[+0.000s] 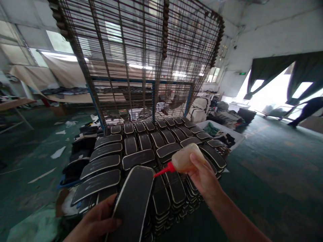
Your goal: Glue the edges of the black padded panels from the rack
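Note:
My left hand (101, 216) grips a long dark panel (135, 201) with a pale line along its edge, thumb on its face and fingers behind. The panel's lower end runs out of view. In my right hand (202, 174) is a translucent squeeze bottle (188, 158) of yellowish liquid, tilted to the left. Its red nozzle (163, 171) points at the upper right edge of the panel, and the tip looks very near or touching that edge. Behind both hands, similar dark panels (138, 159) with pale borders lie in rows and stacks on a rack.
A raised wire-mesh rack (143, 50) leans up behind the panels. To the right stands a white bin (237, 136) holding cloth; dark goods (78, 158) are piled on the left. Paper scraps (58, 152) litter the green floor. A person (306, 109) is partly visible at far right.

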A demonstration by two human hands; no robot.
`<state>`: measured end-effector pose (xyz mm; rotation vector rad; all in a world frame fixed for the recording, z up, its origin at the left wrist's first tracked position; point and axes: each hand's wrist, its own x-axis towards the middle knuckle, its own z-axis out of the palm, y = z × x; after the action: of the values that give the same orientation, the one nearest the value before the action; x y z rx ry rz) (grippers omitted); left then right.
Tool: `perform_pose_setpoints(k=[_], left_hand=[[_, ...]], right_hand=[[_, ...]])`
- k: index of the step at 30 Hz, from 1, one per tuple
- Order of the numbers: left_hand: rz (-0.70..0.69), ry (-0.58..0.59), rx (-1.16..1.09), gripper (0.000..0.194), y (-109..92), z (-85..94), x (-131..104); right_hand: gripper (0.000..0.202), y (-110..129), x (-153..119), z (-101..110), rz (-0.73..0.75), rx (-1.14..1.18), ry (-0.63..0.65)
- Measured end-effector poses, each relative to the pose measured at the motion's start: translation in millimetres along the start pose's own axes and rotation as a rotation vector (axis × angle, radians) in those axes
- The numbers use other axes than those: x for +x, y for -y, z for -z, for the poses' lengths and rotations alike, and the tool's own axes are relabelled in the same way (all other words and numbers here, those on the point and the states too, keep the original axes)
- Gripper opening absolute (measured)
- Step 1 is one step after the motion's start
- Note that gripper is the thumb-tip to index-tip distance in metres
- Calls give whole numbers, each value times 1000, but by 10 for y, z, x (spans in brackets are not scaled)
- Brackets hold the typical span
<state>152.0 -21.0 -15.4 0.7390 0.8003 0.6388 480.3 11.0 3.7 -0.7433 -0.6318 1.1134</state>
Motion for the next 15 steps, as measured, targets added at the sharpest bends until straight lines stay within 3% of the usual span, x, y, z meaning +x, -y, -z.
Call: perform_pose_setpoints(k=[15], left_hand=[[1, -56, -43, 42, -10, -89, -63]], right_hand=[[40, -137, -433, 1, -46, -58, 54]])
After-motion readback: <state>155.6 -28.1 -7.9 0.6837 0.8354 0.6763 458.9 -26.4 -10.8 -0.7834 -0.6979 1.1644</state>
